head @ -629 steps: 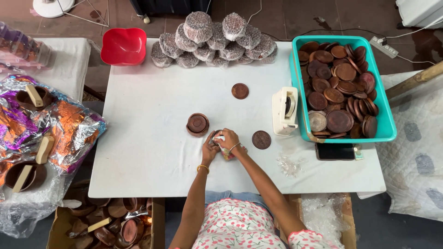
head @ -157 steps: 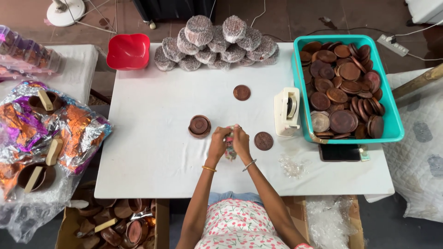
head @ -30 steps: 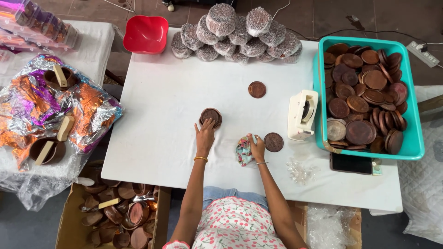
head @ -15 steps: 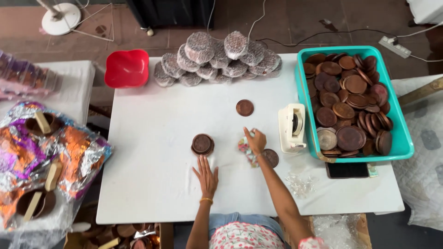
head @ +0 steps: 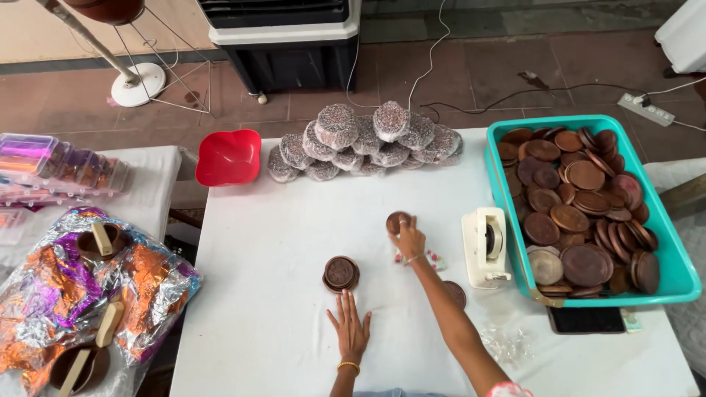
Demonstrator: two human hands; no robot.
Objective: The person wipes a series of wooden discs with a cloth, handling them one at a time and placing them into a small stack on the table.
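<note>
Reaching for the far brown disc

Right hand (head: 409,239) pinches the brown disc (head: 398,220) beside the tape dispenser (head: 485,246); left hand (head: 351,331) lies flat, fingers spread. Probably best to grip the rim firmly.

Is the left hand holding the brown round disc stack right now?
No, the left hand lies flat on the white table, just short of the brown disc stack.
</note>
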